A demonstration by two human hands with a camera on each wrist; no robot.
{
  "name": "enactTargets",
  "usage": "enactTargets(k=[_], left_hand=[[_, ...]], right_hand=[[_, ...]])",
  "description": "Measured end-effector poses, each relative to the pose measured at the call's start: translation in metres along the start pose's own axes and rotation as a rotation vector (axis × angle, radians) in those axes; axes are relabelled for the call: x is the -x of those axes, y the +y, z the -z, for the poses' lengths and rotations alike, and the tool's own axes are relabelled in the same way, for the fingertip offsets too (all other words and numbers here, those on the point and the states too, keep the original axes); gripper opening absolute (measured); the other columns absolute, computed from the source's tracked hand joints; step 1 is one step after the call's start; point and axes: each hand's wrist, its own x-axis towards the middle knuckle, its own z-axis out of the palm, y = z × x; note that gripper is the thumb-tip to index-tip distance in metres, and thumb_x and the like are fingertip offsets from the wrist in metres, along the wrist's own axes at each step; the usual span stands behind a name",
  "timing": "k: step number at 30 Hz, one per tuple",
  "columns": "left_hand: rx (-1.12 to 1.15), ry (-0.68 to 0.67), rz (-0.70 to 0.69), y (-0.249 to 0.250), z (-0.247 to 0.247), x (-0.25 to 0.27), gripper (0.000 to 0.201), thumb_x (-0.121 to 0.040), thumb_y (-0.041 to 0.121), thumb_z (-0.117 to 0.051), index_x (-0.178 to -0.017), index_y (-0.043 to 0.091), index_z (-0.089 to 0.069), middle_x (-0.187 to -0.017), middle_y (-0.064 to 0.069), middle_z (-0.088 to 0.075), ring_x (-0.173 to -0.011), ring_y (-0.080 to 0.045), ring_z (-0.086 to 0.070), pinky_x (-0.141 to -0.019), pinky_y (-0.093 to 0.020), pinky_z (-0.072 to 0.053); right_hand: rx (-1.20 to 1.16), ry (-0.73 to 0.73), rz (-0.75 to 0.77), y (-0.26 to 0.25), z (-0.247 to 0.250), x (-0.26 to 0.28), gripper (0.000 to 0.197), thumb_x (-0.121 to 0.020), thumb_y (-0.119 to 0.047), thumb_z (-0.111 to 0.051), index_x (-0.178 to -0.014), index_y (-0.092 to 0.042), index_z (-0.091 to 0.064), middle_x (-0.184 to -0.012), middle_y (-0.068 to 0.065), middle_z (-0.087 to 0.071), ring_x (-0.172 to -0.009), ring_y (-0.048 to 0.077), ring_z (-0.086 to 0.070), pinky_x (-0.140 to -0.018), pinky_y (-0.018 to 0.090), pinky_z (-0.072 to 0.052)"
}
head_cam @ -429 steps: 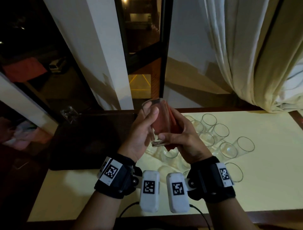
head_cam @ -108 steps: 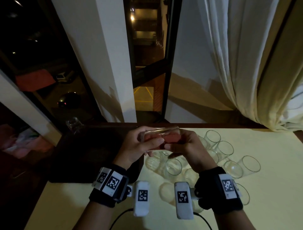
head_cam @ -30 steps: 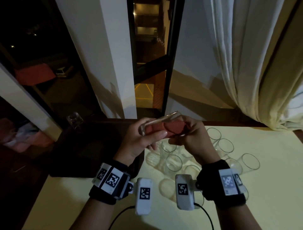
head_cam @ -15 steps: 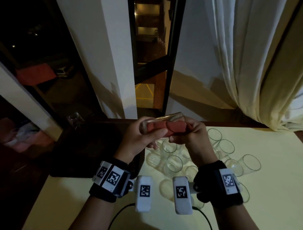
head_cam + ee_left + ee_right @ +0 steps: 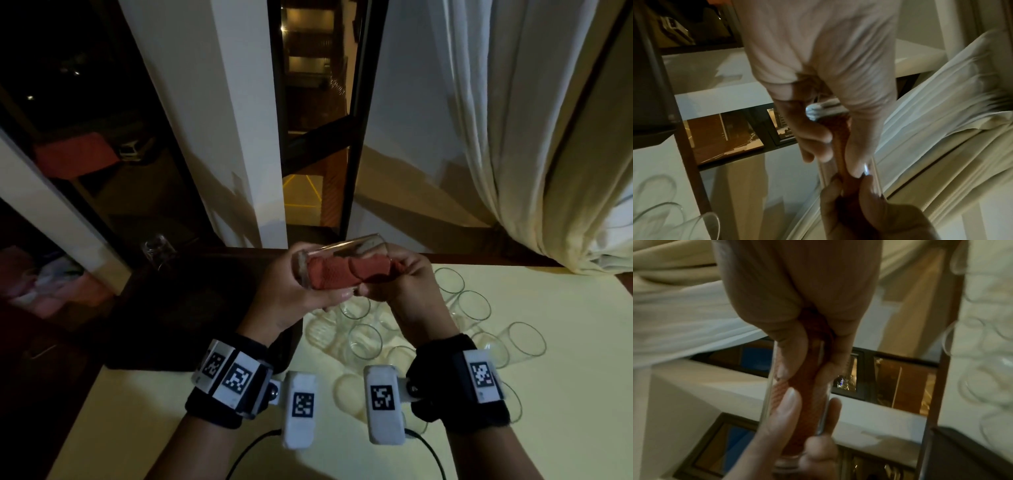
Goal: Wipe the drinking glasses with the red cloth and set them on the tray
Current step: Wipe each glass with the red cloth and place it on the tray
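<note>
The left hand (image 5: pixel 291 291) grips a glass (image 5: pixel 339 265) on its side, in the air above the table's (image 5: pixel 565 394) far edge, base to the left and mouth to the right. Its thumb lies along the near wall and its fingers curl round the far wall and the base. The red cloth (image 5: pixel 342 274) is stuffed inside the glass and fills most of it. The right hand (image 5: pixel 407 284) pinches the bunched end of the cloth at the mouth, thumb and fingers pressed together on it; in the right wrist view the thumb (image 5: pixel 789 353) reaches a little way into the glass.

Below the hands, a cluster of empty glasses (image 5: pixel 472 305) stands near the middle of the table, close together, some touching. The dark tray (image 5: pixel 191 308) lies at the table's left end, touching the far edge. One glass (image 5: pixel 156 248) stands at the tray's far left corner. A curtain (image 5: pixel 513 137) hangs behind the table's far right corner.
</note>
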Motion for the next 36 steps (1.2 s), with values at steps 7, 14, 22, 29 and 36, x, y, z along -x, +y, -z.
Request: enactTargets(k=[7, 14, 22, 29, 36], left_hand=[[-0.231, 0.018, -0.207, 0.003, 0.005, 0.004, 0.071, -0.057, -0.003, -0.093, -0.114, 0.025, -0.062, -0.107, 0.010, -0.069, -0.094, -0.001, -0.068, -0.077, -0.017, -0.054], [-0.112, -0.033, -0.073, -0.003, 0.002, 0.005, 0.072, -0.045, 0.039, -0.092, -0.111, 0.031, -0.064, -0.104, 0.009, -0.074, -0.095, -0.006, -0.071, -0.078, -0.021, -0.055], [-0.271, -0.016, -0.208, -0.004, 0.006, 0.008, 0.070, -0.055, 0.014, -0.099, -0.117, 0.021, -0.067, -0.106, 0.006, -0.073, -0.095, -0.006, -0.071, -0.078, -0.021, -0.055], [0.031, -0.036, -0.060, 0.001, -0.011, 0.011, 0.066, -0.055, 0.022, -0.092, -0.113, 0.018, -0.062, -0.094, -0.003, -0.070, -0.057, -0.012, -0.066, -0.047, -0.023, -0.051], [-0.020, -0.001, -0.154, 0.001, -0.008, 0.008, 0.066, -0.051, 0.035, -0.090, -0.112, 0.026, -0.066, -0.099, 0.003, -0.075, -0.084, -0.014, -0.073, -0.069, -0.030, -0.059]], right_hand=[[0.082, -0.040, -0.097, -0.003, 0.000, 0.001, 0.032, -0.063, -0.007, -0.079, -0.093, -0.002, -0.071, -0.082, 0.009, -0.070, -0.063, 0.018, -0.062, -0.046, 0.026, -0.047], [-0.007, -0.034, -0.073, -0.003, 0.000, -0.001, 0.028, -0.050, 0.007, -0.073, -0.067, -0.015, -0.074, -0.066, 0.005, -0.066, -0.058, 0.016, -0.058, -0.049, 0.024, -0.047], [0.201, -0.154, -0.182, -0.017, 0.007, 0.005, 0.037, -0.069, -0.006, -0.087, -0.103, -0.007, -0.071, -0.091, 0.013, -0.073, -0.074, 0.025, -0.069, -0.052, 0.028, -0.054], [0.008, -0.041, -0.029, -0.013, 0.005, 0.002, 0.035, -0.044, 0.010, -0.072, -0.070, -0.012, -0.076, -0.070, 0.008, -0.070, -0.063, 0.019, -0.063, -0.054, 0.026, -0.051], [0.043, -0.130, -0.007, -0.013, 0.008, 0.006, 0.024, -0.062, -0.010, -0.083, -0.083, -0.017, -0.077, -0.085, 0.012, -0.068, -0.071, 0.024, -0.062, -0.052, 0.027, -0.051]])
